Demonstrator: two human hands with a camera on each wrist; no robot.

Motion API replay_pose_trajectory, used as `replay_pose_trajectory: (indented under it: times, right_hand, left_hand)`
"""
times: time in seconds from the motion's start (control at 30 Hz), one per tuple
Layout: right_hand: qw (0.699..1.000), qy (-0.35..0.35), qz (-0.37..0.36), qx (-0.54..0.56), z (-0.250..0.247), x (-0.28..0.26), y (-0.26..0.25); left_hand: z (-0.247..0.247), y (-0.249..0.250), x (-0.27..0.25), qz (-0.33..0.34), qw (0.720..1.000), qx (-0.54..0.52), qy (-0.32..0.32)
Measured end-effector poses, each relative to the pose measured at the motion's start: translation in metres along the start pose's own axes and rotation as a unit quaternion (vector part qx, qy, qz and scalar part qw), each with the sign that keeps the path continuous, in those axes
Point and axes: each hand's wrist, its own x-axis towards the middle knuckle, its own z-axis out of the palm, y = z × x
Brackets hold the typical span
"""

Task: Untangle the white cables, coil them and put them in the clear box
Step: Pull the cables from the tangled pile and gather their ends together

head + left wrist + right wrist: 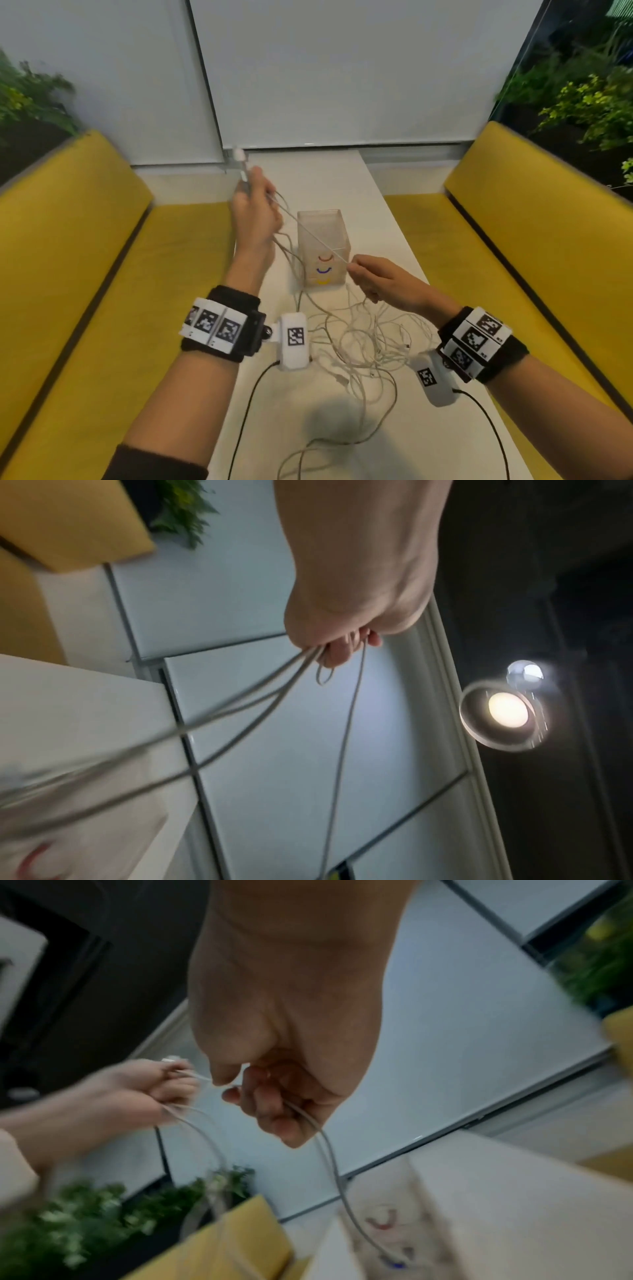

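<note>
Left of the tall clear plastic box (323, 250) with red, blue and yellow arcs on its front, the person's left hand (255, 216) is raised above the long white table (387, 219), its fingers (337, 653) curled into a fist round several strands of thin white cable (240, 710); a white plug end (239, 156) sticks up out of the top of the fist, and loops hang from its underside down toward the table beside the box. One taut white strand (308, 233) runs from that fist across the front of the box to the right hand (383, 281), which hovers just right of the box's lower corner. There the thumb and forefinger tips pinch the strand, the other fingers (274, 1110) are curled over it, and the cable trails out under the palm and down toward the box. In front of the box, nearer the person, the loose tangle of white cables (366, 342) lies spread on the table. Yellow padded benches (85, 246) flank the table on both sides of the box.
</note>
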Motion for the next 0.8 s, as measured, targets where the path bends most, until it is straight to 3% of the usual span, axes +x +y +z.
replay_pose_trajectory:
  times: [0.13, 0.2, 0.27, 0.33, 0.4, 0.43, 0.53, 0.6, 0.67, 0.73, 0.8]
  right_hand:
    - [0.997, 0.01, 0.054, -0.062, -0.016, -0.01, 0.028]
    - [0.997, 0.013, 0.074, -0.028, -0.017, -0.013, 0.037]
    - [0.995, 0.043, 0.087, 0.034, -0.015, -0.014, 0.038]
    - [0.99, 0.088, 0.091, 0.062, -0.013, -0.01, 0.031]
    - [0.982, 0.136, 0.093, 0.093, -0.015, -0.003, 0.023]
    - [0.975, 0.152, 0.104, 0.121, -0.016, 0.001, 0.019]
    - [0.979, 0.125, 0.098, 0.128, -0.017, 0.007, 0.007]
    - [0.99, 0.094, 0.083, 0.059, -0.011, 0.013, -0.002]
    - [0.99, 0.096, 0.063, -0.076, -0.005, 0.02, -0.011]
    - [0.972, 0.106, 0.024, -0.21, -0.004, 0.025, -0.015]
    - [0.948, 0.116, 0.001, -0.296, -0.004, 0.021, -0.017]
  left_hand:
    - [-0.023, 0.024, 0.018, 0.044, 0.992, -0.044, 0.108]
    - [-0.029, 0.026, 0.023, 0.039, 0.991, -0.016, 0.124]
    - [-0.032, 0.021, 0.026, 0.016, 0.988, 0.132, 0.083]
    - [-0.033, 0.012, 0.024, -0.018, 0.94, 0.34, 0.012]
    - [-0.032, 0.001, 0.018, -0.042, 0.887, 0.457, -0.046]
    - [-0.03, -0.004, 0.013, -0.052, 0.891, 0.443, -0.078]
    - [-0.016, -0.016, -0.012, -0.088, 0.944, 0.262, -0.179]
    - [0.002, -0.018, -0.033, -0.088, 0.942, 0.204, -0.253]
    - [0.018, -0.017, -0.049, -0.068, 0.922, 0.228, -0.307]
    - [0.026, -0.015, -0.053, -0.062, 0.918, 0.234, -0.313]
    - [0.029, -0.013, -0.051, -0.117, 0.926, 0.208, -0.292]
